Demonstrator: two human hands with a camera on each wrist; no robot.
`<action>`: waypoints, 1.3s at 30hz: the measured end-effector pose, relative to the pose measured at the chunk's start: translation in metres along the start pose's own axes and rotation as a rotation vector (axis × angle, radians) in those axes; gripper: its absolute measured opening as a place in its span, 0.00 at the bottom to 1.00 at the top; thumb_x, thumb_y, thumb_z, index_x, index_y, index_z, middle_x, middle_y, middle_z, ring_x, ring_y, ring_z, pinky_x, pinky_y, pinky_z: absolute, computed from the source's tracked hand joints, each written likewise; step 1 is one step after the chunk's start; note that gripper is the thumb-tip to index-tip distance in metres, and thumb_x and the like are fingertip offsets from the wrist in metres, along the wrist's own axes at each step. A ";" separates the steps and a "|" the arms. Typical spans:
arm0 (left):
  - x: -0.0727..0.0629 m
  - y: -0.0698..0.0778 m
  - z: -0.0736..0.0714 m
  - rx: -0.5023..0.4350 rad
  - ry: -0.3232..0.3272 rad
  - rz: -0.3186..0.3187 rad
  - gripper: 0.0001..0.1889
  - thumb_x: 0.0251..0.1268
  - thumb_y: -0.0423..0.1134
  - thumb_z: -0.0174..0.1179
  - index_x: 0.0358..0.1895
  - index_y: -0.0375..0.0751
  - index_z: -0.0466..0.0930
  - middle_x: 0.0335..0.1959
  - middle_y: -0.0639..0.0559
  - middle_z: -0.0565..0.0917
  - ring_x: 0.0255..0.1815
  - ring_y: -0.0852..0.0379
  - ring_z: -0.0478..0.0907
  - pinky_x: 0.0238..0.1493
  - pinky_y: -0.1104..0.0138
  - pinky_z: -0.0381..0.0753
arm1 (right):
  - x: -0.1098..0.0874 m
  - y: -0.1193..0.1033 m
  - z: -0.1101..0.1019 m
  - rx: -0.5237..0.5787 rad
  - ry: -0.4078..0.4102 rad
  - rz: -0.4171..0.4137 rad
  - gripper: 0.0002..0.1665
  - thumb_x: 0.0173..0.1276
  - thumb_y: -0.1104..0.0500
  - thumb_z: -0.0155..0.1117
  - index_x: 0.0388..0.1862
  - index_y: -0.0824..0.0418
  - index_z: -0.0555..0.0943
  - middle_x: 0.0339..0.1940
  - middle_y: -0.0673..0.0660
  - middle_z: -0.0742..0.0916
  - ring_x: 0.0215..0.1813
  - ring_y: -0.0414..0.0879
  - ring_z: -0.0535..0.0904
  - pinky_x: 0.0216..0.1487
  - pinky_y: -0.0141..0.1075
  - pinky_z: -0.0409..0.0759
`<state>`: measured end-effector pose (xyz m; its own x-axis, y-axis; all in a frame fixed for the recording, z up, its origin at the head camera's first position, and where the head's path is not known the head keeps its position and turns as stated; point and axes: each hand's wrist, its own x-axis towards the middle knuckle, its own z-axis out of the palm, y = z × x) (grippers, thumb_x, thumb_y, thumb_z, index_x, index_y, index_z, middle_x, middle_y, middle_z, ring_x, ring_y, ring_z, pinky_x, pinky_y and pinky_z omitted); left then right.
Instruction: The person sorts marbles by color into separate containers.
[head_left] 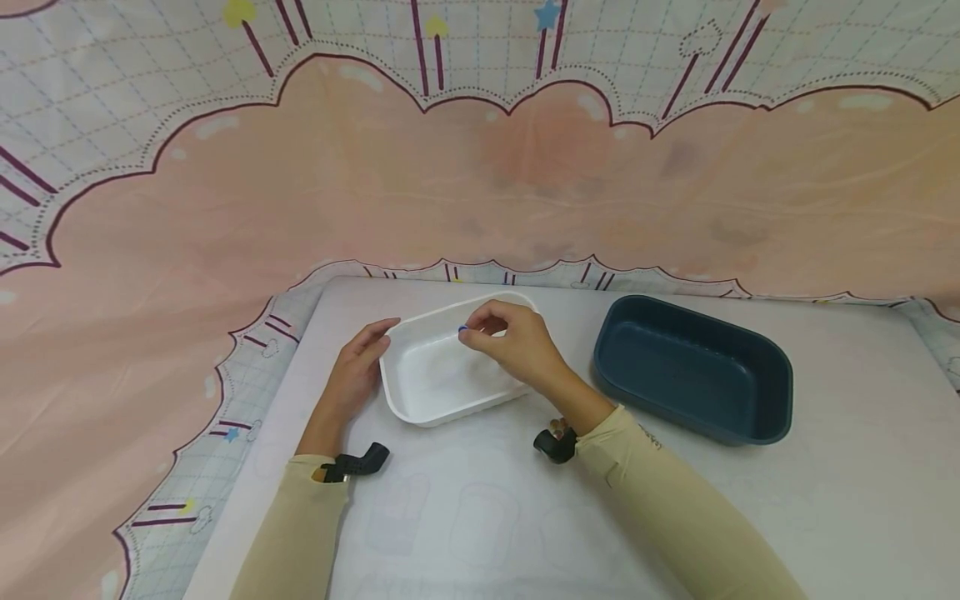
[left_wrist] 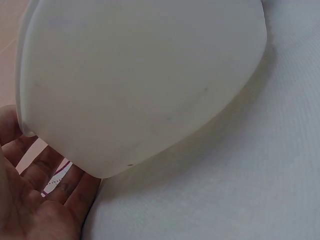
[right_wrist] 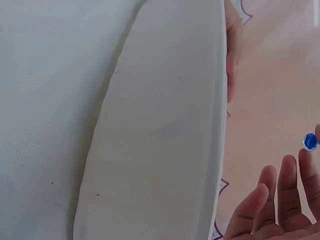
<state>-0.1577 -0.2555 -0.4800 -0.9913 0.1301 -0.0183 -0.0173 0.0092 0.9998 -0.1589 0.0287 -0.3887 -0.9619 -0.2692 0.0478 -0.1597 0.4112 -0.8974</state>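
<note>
A white plastic basin [head_left: 423,375], rectangular with rounded corners, stands on the table. My left hand [head_left: 352,371] holds its left end, thumb at the rim and fingers against the outside wall, as the left wrist view shows close up. Over the basin's interior, my right hand [head_left: 517,337] pinches a small round blue-and-white piece [right_wrist: 310,142] between thumb and index finger. It looks like a bead or marble; I cannot tell which. The other fingers of that hand [right_wrist: 285,200] are bent loosely in the right wrist view. Inside the basin, the right hand hides part of the floor.
To the right stands a dark blue basin [head_left: 693,367] of similar shape, close beside the right forearm. A white cover lies over the table [head_left: 465,517]. Behind it hangs a patterned peach curtain [head_left: 450,183]. Each wrist carries a black camera mount [head_left: 363,460].
</note>
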 end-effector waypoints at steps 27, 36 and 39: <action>-0.001 0.003 0.002 0.028 0.007 -0.012 0.23 0.83 0.44 0.47 0.74 0.38 0.67 0.73 0.45 0.70 0.68 0.58 0.73 0.64 0.74 0.77 | -0.012 0.011 -0.027 -0.017 0.000 0.028 0.10 0.67 0.46 0.72 0.42 0.48 0.87 0.39 0.47 0.89 0.46 0.43 0.83 0.44 0.39 0.81; -0.001 0.003 0.001 0.067 0.014 -0.024 0.23 0.83 0.44 0.47 0.74 0.40 0.68 0.75 0.47 0.69 0.71 0.56 0.71 0.65 0.76 0.75 | -0.027 0.019 -0.045 -0.018 -0.001 0.030 0.11 0.70 0.44 0.69 0.45 0.46 0.87 0.40 0.46 0.88 0.45 0.45 0.81 0.44 0.41 0.80; -0.001 0.003 0.001 0.070 0.016 -0.022 0.23 0.83 0.44 0.46 0.74 0.41 0.68 0.75 0.47 0.69 0.71 0.57 0.71 0.65 0.77 0.74 | -0.032 0.022 -0.051 -0.030 -0.006 0.034 0.13 0.70 0.42 0.68 0.46 0.45 0.87 0.41 0.46 0.89 0.45 0.45 0.82 0.45 0.41 0.80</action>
<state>-0.1568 -0.2543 -0.4771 -0.9927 0.1136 -0.0401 -0.0309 0.0814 0.9962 -0.1436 0.0911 -0.3877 -0.9656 -0.2596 0.0149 -0.1336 0.4461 -0.8849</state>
